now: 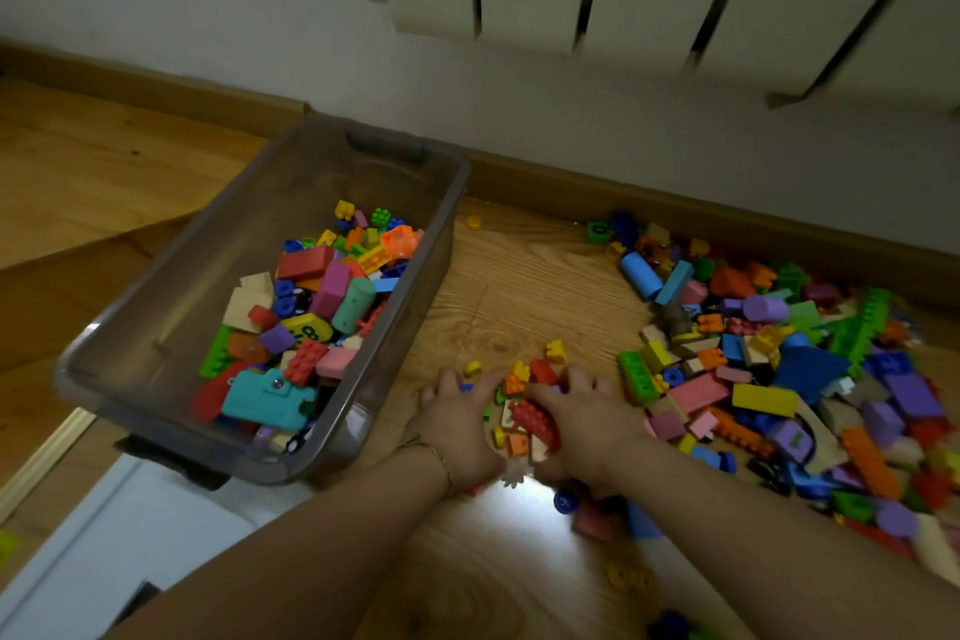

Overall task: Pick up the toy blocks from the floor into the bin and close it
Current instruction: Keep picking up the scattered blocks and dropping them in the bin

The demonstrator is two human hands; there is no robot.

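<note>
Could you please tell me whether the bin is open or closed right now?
Open: nothing covers the bin, and the blocks inside show from above.
</note>
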